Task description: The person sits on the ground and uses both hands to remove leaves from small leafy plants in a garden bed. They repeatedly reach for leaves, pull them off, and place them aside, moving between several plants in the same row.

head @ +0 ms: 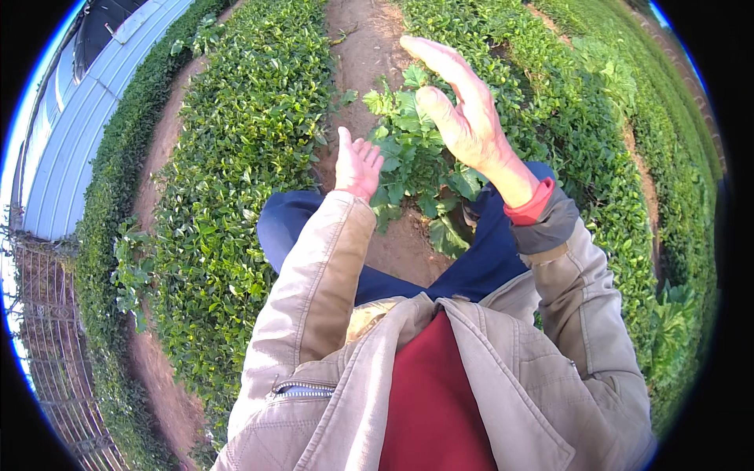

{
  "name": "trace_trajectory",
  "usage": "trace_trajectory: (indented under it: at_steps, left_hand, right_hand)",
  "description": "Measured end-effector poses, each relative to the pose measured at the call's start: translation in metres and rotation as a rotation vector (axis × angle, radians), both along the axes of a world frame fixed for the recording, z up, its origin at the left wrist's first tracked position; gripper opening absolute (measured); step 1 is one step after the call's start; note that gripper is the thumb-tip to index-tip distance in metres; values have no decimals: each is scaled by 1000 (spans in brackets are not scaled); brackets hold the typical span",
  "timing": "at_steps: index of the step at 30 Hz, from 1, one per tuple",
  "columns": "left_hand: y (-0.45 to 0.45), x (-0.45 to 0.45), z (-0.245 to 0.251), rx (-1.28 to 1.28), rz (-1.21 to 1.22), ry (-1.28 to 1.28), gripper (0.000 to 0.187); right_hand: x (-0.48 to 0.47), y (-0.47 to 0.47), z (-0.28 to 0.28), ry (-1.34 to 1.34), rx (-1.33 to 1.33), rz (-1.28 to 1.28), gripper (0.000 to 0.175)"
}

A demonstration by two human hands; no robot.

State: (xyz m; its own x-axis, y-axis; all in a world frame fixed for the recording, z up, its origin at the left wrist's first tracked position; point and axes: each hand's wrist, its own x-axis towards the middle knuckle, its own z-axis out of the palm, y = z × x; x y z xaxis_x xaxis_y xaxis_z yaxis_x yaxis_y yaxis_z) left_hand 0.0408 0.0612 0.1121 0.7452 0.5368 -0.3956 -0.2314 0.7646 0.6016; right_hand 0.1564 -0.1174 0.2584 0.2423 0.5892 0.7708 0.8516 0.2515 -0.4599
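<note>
My left hand [358, 165] is held out palm up, with the thumb raised and nothing in it. Higher and to the right, my right hand [468, 115] is empty too, its thumb spread from the fingers. Between and below the hands grows a leafy green plant [406, 153] with broad lobed leaves, like a mustard or radish. It stands in the dirt path [368, 44] between two rows of bushes. Neither hand plainly grips a leaf; whether the left fingertips touch the leaf edge beside them, I cannot tell.
Clipped bushes that look like tea form a left row [247, 147] and a right row [565, 118]. My bent knees in blue trousers [294, 221] flank the plant. A ribbed metal sheet roof or wall [76, 165] and a wire fence [56, 318] lie at far left.
</note>
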Motion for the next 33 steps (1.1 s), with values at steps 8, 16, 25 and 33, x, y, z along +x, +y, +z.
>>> trace_trajectory:
  at_steps: [8, 16, 25, 33]
  left_hand:
    - [-71, -13, 14, 224, -207, 8, 93]
    - [-40, 0, -84, 421, -59, 55, 49]
    - [-39, -22, -97, 776, -451, 528, 13]
    - [-51, -25, -25, 1296, -740, 424, 48]
  right_hand:
    - [-13, 13, -181, 1505, -821, -214, 43]
    - [-47, 47, -103, 1310, -713, 195, 43]
    - [-15, -17, -136, 859, -883, -31, 23]
    - [15, -40, -175, 623, -859, -182, 63]
